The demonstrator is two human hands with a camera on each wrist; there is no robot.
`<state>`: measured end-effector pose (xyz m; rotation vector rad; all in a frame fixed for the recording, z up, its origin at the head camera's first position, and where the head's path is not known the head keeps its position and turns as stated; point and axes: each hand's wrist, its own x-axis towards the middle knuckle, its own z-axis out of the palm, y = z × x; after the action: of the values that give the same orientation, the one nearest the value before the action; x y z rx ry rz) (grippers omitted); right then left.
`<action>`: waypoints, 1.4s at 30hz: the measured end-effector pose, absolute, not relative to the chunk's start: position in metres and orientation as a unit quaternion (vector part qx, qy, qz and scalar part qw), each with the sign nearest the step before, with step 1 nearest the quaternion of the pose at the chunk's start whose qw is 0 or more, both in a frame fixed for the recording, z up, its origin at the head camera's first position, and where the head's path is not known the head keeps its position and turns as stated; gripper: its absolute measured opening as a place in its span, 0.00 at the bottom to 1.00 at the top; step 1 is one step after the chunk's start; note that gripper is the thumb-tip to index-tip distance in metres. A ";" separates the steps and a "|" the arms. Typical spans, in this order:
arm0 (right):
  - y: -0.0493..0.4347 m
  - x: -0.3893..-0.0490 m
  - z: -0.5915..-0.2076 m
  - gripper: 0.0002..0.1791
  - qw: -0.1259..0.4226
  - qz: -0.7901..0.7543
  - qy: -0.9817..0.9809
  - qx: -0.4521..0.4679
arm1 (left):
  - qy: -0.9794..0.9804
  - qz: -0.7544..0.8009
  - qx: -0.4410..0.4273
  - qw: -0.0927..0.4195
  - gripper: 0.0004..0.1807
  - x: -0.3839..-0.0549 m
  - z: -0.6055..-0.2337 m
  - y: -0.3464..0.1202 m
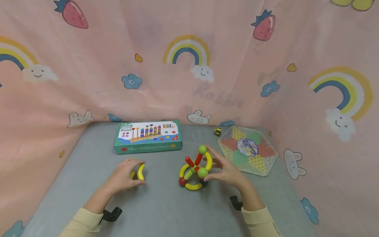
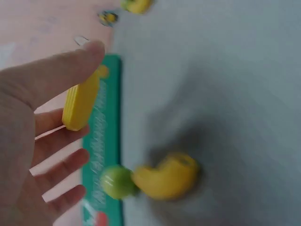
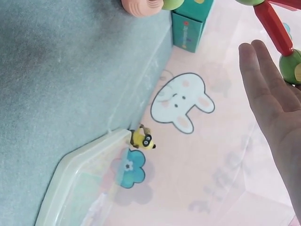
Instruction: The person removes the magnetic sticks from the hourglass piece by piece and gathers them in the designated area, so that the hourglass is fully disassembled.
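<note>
nearest, two cream sleeves (image 1: pixel 81 223). at left i have the left hand (image 1: pixel 124 175) pinching one yellow arc (image 1: pixel 140 172), a second arc (image 2: pixel 171 180) on the table (image 1: pixel 163 207); to its right, the right hand (image 1: pixel 226 170) grips one ball-and-rod frame (image 1: pixel 194 169). i'd steady the frame and keep the pinched arc's ends exposed. far side: one box (image 1: pixel 148 135), one bee figure (image 1: pixel 217 131), one hexagonal board (image 1: pixel 248 148), left to right.

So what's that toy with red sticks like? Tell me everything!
The toy looks glossy, perhaps painted wood. Green, red and blue balls join yellow curved pieces; red and green sticks meet in its middle, one red end bare. It seems to rest on the gray table, the right hand gripping its right side.
</note>
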<state>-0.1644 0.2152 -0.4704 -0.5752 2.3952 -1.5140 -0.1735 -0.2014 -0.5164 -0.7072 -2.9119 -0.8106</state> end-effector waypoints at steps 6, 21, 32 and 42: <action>0.215 -0.166 -0.470 0.59 0.132 -0.522 0.822 -0.187 | -0.948 -0.229 -0.218 0.009 0.41 -0.173 -0.534 -0.214; 0.216 -0.167 -0.470 0.59 0.130 -0.524 0.821 -0.188 | -0.956 -0.199 -0.208 -0.055 0.40 -0.166 -0.542 -0.221; 0.216 -0.165 -0.471 0.59 0.128 -0.522 0.821 -0.191 | -0.962 -0.177 -0.200 -0.053 0.41 -0.164 -0.547 -0.217; 0.217 -0.164 -0.470 0.60 0.131 -0.521 0.819 -0.200 | -0.953 -0.210 -0.217 -0.004 0.47 -0.158 -0.534 -0.187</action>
<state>-0.1643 0.2169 -0.4697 -0.5795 2.3783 -1.5138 -0.1583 -0.1865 -0.5336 -0.6842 -3.0018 -0.6597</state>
